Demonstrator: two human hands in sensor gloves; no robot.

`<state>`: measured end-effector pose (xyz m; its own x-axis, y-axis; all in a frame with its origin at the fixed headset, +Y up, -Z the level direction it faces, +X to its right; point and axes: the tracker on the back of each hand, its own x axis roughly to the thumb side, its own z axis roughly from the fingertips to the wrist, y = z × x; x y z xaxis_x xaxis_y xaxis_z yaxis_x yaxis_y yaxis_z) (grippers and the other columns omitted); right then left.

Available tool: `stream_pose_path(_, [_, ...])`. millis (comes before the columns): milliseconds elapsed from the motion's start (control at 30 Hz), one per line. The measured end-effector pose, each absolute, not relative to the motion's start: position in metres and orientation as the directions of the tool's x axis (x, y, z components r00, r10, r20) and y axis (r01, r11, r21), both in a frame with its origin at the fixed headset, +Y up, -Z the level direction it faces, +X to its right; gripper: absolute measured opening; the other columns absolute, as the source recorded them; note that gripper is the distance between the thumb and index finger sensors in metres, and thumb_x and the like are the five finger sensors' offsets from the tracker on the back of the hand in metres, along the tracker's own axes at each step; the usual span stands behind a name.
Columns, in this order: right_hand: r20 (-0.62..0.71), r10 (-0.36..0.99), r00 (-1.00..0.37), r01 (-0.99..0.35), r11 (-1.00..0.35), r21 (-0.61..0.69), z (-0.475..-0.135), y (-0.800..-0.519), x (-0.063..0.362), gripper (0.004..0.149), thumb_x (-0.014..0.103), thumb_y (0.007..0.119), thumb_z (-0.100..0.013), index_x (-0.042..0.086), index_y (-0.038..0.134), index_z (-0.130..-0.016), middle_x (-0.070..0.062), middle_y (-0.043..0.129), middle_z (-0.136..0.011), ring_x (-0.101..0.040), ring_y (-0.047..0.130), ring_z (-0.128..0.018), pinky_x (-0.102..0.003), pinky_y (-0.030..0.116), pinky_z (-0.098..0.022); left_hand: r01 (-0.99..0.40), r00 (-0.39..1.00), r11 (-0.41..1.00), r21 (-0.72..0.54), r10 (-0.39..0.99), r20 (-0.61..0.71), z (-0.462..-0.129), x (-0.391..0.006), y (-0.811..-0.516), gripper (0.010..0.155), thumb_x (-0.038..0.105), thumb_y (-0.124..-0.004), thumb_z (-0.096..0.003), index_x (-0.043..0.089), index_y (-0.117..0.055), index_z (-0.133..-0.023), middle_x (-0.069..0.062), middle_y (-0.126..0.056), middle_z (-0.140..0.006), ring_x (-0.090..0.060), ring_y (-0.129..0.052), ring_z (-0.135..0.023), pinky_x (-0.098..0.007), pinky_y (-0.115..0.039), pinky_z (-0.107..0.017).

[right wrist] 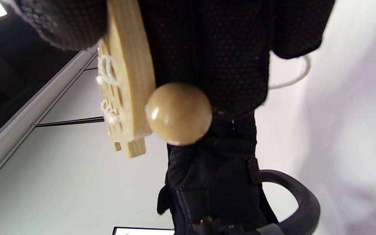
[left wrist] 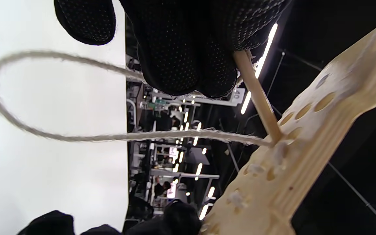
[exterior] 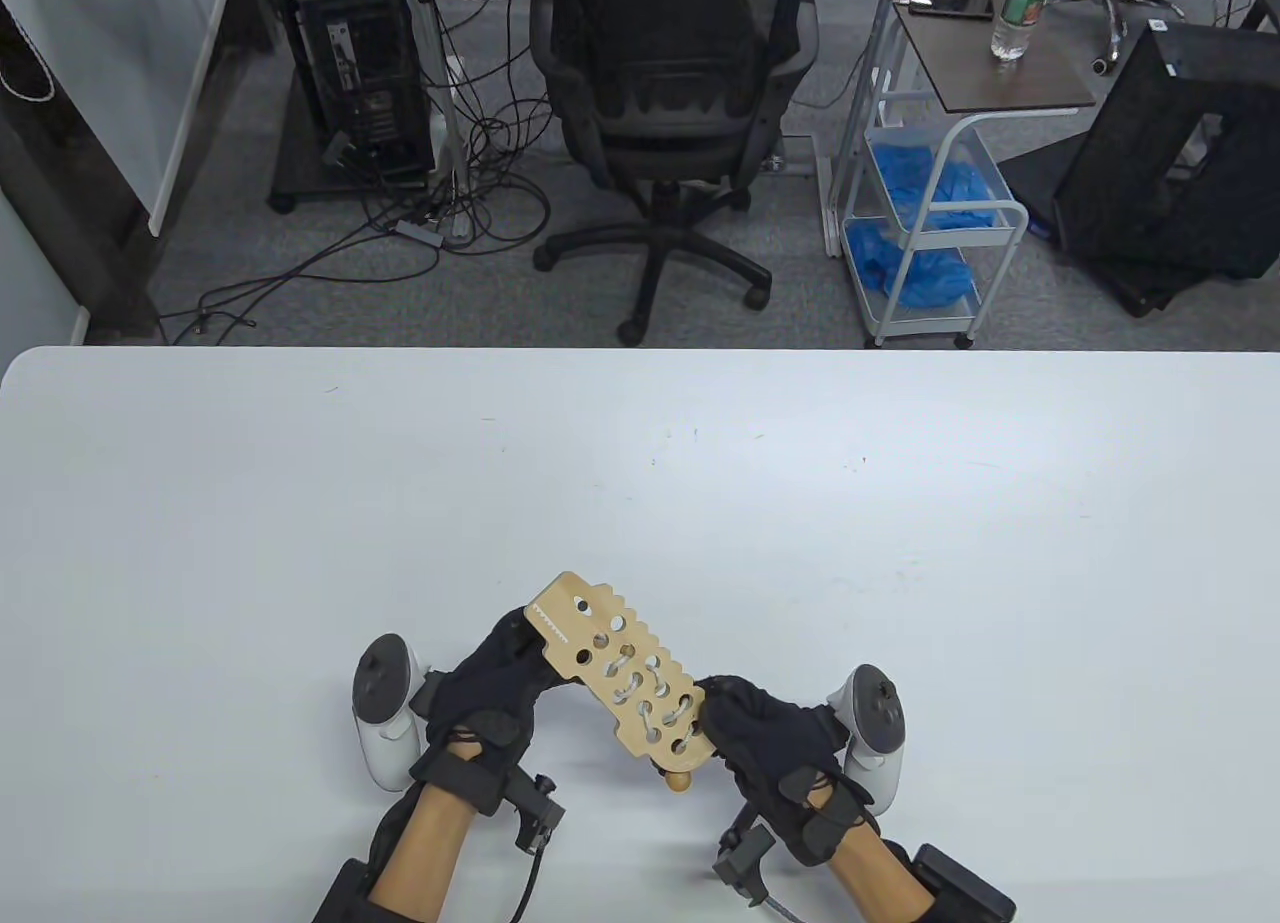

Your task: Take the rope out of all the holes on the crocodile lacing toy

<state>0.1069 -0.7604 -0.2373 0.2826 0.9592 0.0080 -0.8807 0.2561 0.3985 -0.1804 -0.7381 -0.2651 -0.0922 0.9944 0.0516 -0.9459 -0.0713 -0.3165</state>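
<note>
The crocodile lacing toy [exterior: 622,679], a flat wooden board drilled with rows of holes, is held up off the white counter [exterior: 900,523] near the middle of its near edge, tilted so its snout end points toward the far left. White rope [exterior: 650,698] is laced through the holes in the half nearer the right hand; the holes toward the snout show empty in the table view. In the left wrist view a loose length of the rope loops out from the underside of the board, where a thin wooden needle stick [left wrist: 258,96] meets a hole.

The left hand [exterior: 490,698] reaches under the board from the left, its fingers curled round the top of the needle stick below the toy. The right hand [exterior: 770,738] grips the tail end of the board, thumb on one face and fingers on the other, just beside a round wooden knob [right wrist: 178,112]. Both wrists come in from the near edge, the palms turned inward toward each other.

On a wire cart [exterior: 925,208] on the floor beyond the far edge, two baskets hold crumpled blue material.
</note>
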Motion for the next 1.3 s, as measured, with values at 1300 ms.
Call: stream_pose_path(1300, [0.507, 0.76, -0.407, -0.899, -0.432, -0.075, -0.23, -0.713, 0.133, 0.045, 0.037, 0.082, -0.039, 0.008, 0.083, -0.074, -0.018, 0.103, -0.059, -0.041, 0.101, -0.052, -0.066, 0.071, -0.052, -0.888, -0.084, -0.081, -0.453, 0.996, -0.014, -0.257, -0.156, -0.743, 0.081, 0.059, -0.068, -0.0546, 0.031, -0.028, -0.119, 0.0, -0.074, -0.111, -0.028, -0.072, -0.1, -0.066, -0.057, -0.073])
